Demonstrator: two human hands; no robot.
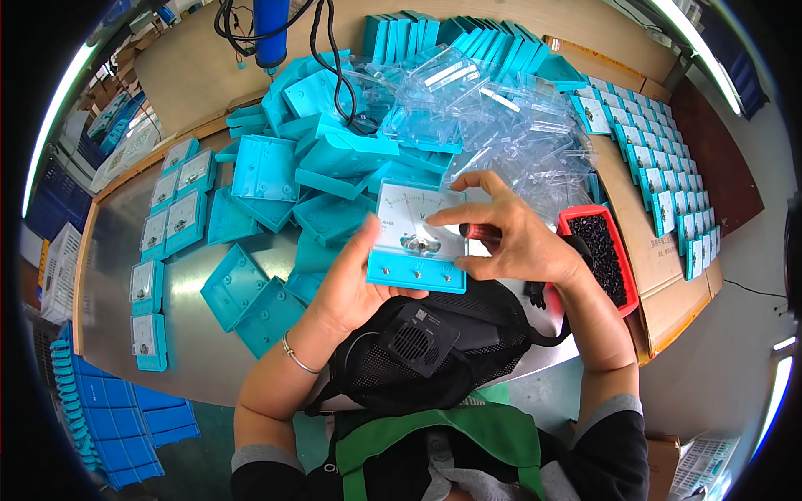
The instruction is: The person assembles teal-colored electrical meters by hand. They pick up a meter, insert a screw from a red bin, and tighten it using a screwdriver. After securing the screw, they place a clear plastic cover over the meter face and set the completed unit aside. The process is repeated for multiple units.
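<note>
My left hand [347, 284] grips a panel voltmeter [418, 200] by its left and lower edges, above the table. The meter has a white dial with a needle, a teal base and a row of metal screws. My right hand [518, 238] is closed round a screwdriver [480, 233] with a dark red and black handle; its tip cannot be made out. Fingers of that hand touch the right side of the meter. Just beyond both hands lies a heap of teal plastic housings [347, 159]. Clear plastic covers [526, 150] are piled at its right.
Finished-looking meters [180, 213] line the table's left side. More meters [660, 167] stand in rows on cardboard [660, 284] at right. A red tray [631, 292] holds small black parts. A black mesh bag [468, 334] lies nearest me. A blue tool [270, 33] hangs above with cables.
</note>
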